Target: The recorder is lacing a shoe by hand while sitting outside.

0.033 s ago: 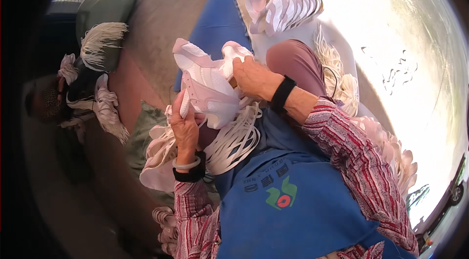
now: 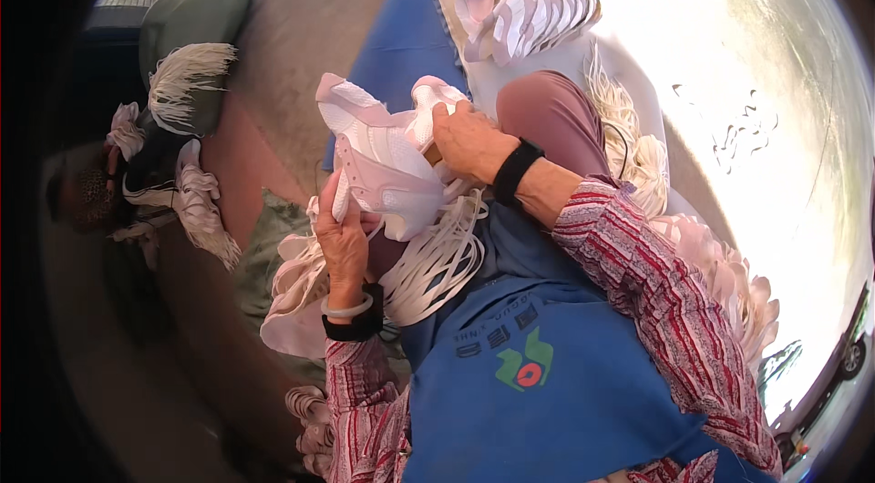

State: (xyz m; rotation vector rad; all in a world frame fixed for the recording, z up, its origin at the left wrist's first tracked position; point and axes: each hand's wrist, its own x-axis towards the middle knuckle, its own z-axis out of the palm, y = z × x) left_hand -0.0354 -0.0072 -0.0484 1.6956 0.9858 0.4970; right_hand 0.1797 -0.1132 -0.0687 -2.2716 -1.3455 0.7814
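Stacked shoe pieces (image 2: 551, 14) and bundled cords (image 2: 190, 82) mark a makeshift workshop.

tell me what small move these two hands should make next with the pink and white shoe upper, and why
Probably lift the shoe upper slightly away from the loose white laces: they lie bunched close under its lower edge and could snag, while the left hand grips its left side and the right hand its right.
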